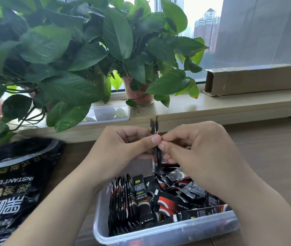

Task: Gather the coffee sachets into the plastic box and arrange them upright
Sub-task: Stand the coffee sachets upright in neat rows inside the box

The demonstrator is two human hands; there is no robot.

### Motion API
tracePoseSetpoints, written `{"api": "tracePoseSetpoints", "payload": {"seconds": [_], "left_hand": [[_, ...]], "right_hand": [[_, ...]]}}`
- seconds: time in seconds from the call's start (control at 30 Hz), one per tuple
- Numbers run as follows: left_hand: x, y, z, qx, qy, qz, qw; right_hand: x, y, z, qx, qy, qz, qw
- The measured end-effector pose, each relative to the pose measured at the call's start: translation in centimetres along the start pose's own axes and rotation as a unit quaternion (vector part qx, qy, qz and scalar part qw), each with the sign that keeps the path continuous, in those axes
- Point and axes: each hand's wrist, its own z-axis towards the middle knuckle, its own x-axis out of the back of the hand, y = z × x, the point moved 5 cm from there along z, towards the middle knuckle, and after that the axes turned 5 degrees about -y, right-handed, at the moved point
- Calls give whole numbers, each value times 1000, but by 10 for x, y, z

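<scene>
Both our hands pinch a few coffee sachets [156, 139] edge-on above the plastic box [166, 229]: left hand [123, 144] thumb on one side, right hand [194, 146] fingertips on the other. In the box, an upright row [123, 201] stands at left and a loose pile [182, 190] fills the right. Risks: thin pinch slips and sachets fan out; lowering them bumps the row and topples it; pile slides into the cleared gap. Empty instant coffee bag [11, 183] lies on desk [274, 157] at left.

The coffee sachets [142, 197] are black with red-and-white arcs and white lettering. The plastic box [159, 234] is clear. The big bag [15, 183] is black with pale gold characters. The desk [274, 148] is brown wood-grain.
</scene>
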Motion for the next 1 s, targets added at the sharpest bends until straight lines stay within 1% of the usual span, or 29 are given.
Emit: {"api": "tracePoseSetpoints", "payload": {"seconds": [0.1,0.17,0.23,0.33,0.4,0.47,0.57,0.63,0.7,0.8,0.9,0.93,1.0], "left_hand": [[3,0,0,2,25,-13,1000],[4,1,1,6,34,-22,999],[4,1,2,8,41,-25,999],[6,0,2,7,55,-39,998],[8,0,1,7,73,-41,996],[9,-1,2,9,81,-38,996],[9,-1,2,12,88,-47,995],[10,-1,2,13,92,-57,994],[10,-1,1,14,94,-65,993],[9,-1,2,15,91,-65,994],[9,-1,2,14,86,-66,994],[8,0,2,14,85,-67,994],[8,0,1,10,79,-72,994]], "right_hand": [[-4,-2,-3,21,-46,-34,998],[-5,-5,-5,47,-59,-79,994],[-3,-8,-6,59,-58,-83,993],[9,-6,-5,31,-50,-83,995],[21,1,-6,1,-55,-107,993],[27,9,-8,-36,-97,-169,980],[20,20,-13,-67,-181,-280,940],[8,25,-13,-66,-224,-322,917],[-2,29,-11,-65,-241,-334,909],[-3,28,-9,-55,-234,-323,915],[9,21,-9,-38,-202,-273,940],[14,18,-9,-33,-182,-243,952],[25,13,-8,-26,-107,-165,980]]}}
